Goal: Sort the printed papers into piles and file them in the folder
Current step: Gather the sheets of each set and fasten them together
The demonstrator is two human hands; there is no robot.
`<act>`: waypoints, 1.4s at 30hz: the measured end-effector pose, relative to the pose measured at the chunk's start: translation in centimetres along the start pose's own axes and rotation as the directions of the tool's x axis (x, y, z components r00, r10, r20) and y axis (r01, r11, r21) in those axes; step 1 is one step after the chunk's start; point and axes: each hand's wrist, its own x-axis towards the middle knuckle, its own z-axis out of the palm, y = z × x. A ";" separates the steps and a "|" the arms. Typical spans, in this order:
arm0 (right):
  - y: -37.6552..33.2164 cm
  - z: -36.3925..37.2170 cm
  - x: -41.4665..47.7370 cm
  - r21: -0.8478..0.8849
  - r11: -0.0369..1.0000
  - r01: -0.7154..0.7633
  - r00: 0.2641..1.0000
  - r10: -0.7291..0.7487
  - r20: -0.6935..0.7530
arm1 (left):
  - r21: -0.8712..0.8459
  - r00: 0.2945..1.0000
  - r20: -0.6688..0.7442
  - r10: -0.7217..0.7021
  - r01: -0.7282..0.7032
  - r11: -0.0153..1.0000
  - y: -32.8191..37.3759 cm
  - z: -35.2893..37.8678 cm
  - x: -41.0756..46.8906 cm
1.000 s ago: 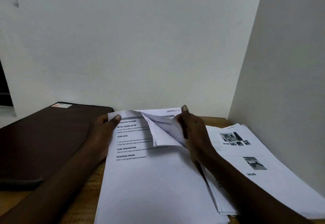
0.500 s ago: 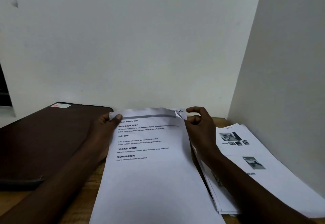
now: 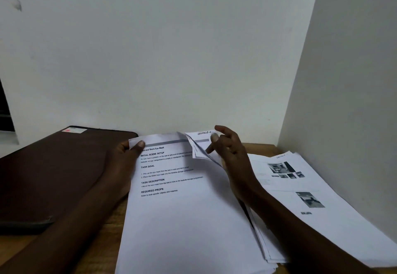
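Lying on the table (image 3: 111, 220) in front of the person, the stack (image 3: 189, 220) is gripped at its top-left corner by the left hand (image 3: 122, 159), thumb pressed on the printed top sheet, fingers hidden beneath. Over at the top-right corner, the upper sheets are bent up and back, and a sheet marked "SECTION-5" is laid bare below. That curled corner is touched by a fingertip of the right hand (image 3: 232, 155), fingers loosely bent. Whether the corner is actually pinched cannot be told. A second pile (image 3: 322, 220), printed with small photos, is spread to the right beside the side wall, its edge tucked under the stack. The dark folder (image 3: 53, 177) is seen closed and flat on the left, just beside the left forearm.
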 end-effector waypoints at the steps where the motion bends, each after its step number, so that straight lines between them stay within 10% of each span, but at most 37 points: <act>1: 0.0 0.1 0.0 0.011 1.000 -0.008 1.000 0.008 0.011 | -0.005 1.000 0.001 -0.002 0.002 1.000 0.0 0.0 0.0; 9: 1.6 -1.3 0.7 -0.115 0.990 -0.084 0.968 0.053 -0.247 | -0.033 0.991 0.131 0.009 -0.005 0.999 0.0 0.5 -0.5; 19: 2.0 -2.0 0.9 0.156 0.903 -0.399 0.911 0.373 0.174 | -0.106 0.981 0.182 -0.062 0.082 0.991 0.9 0.6 -0.8; 25: -0.9 -1.7 1.3 0.152 0.972 -0.180 0.981 0.188 -0.039 | -0.049 0.946 0.316 -0.072 0.093 0.995 3.5 1.7 -1.9; 28: -4.7 -1.6 1.5 0.034 0.995 0.094 0.995 -0.094 -0.021 | 0.101 0.957 0.240 0.163 -0.191 0.976 6.9 3.3 -2.7; 34: -14.9 -0.5 2.6 -0.116 0.791 0.601 0.796 -0.605 -0.004 | 0.154 0.758 0.248 0.603 -0.645 0.748 15.7 7.1 -6.2; 42: -13.2 0.7 1.7 -0.099 0.864 0.493 0.868 -0.496 -0.004 | 0.227 0.870 0.159 0.467 -0.492 0.840 12.6 6.5 -6.9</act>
